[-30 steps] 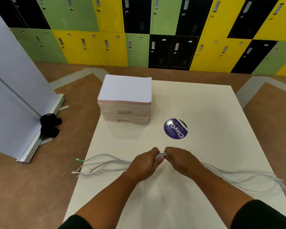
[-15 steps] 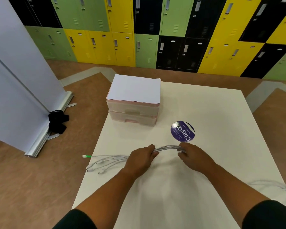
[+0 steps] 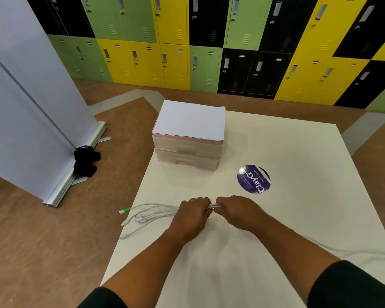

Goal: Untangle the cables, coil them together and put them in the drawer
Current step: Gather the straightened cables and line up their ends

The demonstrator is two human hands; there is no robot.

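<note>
Head view shows your left hand [image 3: 193,215] and right hand [image 3: 238,213] knuckle to knuckle at the near middle of the table [image 3: 298,152]. Each has its fingers curled round the white cables [image 3: 213,206], and a short stretch of the bundle shows between them.

To do this gathering step well, I judge you should:
- pinch the bundle firmly with your left hand as the anchor
- run your right hand out along the strands to draw in slack
- lay each loop back at the same length, with the strands parallel so they do not cross again

The plug ends [image 3: 138,215], one of them green, fan out left of your left hand and reach the table's edge, so mind that they do not snag there. The long tails [image 3: 353,254] trail off past your right forearm to the right edge.

The drawer unit [image 3: 187,152] sits beyond your left hand, apart from it, and both drawers look closed.
</note>
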